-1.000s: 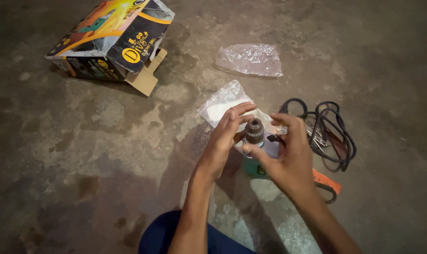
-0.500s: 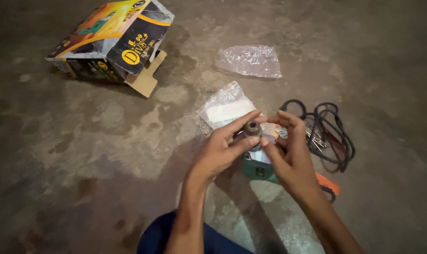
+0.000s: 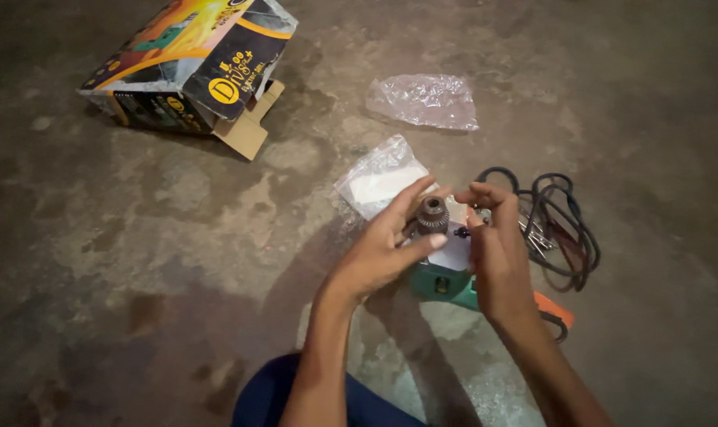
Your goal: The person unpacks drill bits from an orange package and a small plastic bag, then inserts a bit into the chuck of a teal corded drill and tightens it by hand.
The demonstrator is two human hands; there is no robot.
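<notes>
A person's left hand cupped a green drill's metal chuck, its axis pointing up, while the right hand pinched something unclear just beside it, equally near

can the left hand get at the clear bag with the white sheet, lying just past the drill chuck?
Probably yes. The clear bag lies open on the floor just beyond the left hand, nothing covering it. But that hand is busy at the drill chuck and would have to let go first.
</notes>
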